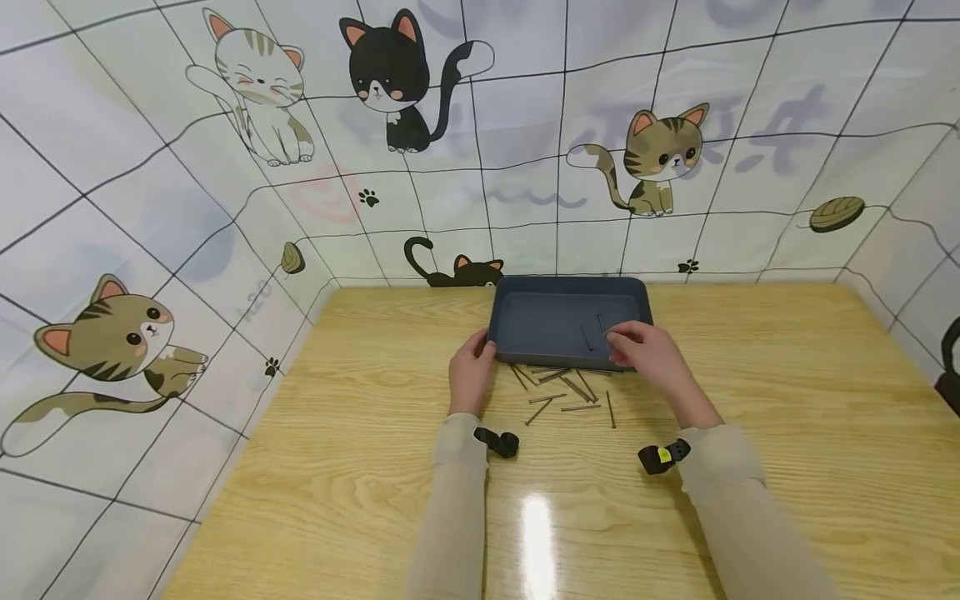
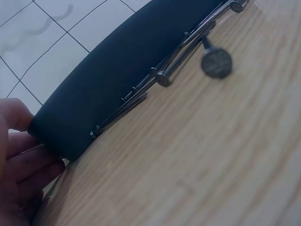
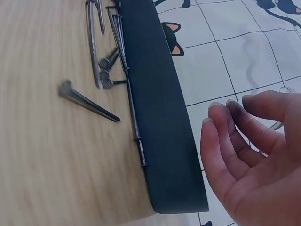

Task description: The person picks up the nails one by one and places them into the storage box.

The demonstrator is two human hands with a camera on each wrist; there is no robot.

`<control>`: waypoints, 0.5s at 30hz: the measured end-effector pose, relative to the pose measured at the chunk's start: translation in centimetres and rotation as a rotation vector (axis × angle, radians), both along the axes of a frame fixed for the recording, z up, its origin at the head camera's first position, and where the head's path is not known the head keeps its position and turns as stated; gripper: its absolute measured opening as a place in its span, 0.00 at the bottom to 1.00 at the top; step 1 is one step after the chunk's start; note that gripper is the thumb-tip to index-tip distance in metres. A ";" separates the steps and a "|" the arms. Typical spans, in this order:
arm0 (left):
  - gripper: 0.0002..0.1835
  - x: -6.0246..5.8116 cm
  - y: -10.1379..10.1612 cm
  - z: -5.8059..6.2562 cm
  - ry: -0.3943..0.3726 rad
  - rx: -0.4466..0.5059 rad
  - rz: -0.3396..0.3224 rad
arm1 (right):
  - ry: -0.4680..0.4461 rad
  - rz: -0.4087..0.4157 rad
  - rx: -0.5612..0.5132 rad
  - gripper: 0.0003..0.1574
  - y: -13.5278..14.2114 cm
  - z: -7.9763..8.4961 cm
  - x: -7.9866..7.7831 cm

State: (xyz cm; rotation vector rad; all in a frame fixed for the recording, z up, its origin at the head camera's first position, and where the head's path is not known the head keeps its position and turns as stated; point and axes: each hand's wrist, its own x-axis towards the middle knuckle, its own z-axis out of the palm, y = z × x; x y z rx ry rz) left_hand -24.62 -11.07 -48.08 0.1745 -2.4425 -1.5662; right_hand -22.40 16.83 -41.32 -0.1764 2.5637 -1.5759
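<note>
A dark blue-grey tray (image 1: 534,315) stands on the wooden table against the back wall. My left hand (image 1: 471,373) holds its front left corner, with thumb and fingers around the wall in the left wrist view. Over the tray's right front part, my right hand (image 1: 651,360) pinches a thin nail (image 1: 601,322) at its fingertips; the right wrist view does not show that nail. Another nail (image 1: 587,337) lies on the tray floor. Several loose nails (image 1: 581,407) lie on the table in front of the tray, some along its wall (image 2: 127,52).
Cat-patterned wall covering (image 1: 525,192) rises behind the tray and along the left. The wooden table (image 1: 360,467) extends to both sides. A black object (image 1: 951,367) shows at the far right edge.
</note>
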 end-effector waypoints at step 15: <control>0.19 0.1 0.0 -0.1 -0.007 -0.016 0.001 | 0.028 -0.035 -0.092 0.28 0.0 -1.8 1.6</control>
